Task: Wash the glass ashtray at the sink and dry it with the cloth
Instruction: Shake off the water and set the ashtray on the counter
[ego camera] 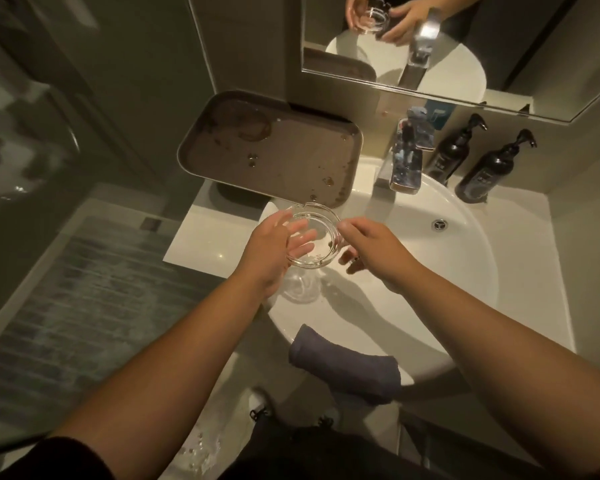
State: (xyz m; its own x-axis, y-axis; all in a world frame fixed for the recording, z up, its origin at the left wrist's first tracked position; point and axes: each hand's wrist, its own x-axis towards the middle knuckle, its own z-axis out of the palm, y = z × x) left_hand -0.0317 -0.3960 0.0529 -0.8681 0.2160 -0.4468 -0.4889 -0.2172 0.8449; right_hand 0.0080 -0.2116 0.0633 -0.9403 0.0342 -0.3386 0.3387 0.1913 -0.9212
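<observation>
The round clear glass ashtray [321, 225] hangs over the left side of the white sink [465, 271], tilted toward me. My left hand [274, 247] has its fingers laid inside the bowl. My right hand [368, 247] grips the ashtray's right rim, thumb on top and fingers underneath. A dark grey folded cloth [347, 367] is draped over the sink's front edge, below my hands. No water runs from the chrome tap [400, 168].
A wet brown tray [271, 147] sits at the back left of the counter, partly over the sink rim. Two black pump bottles [482, 168] stand at the back right. A mirror [465, 46] hangs above. The overflow hole [440, 224] lies right of the tap.
</observation>
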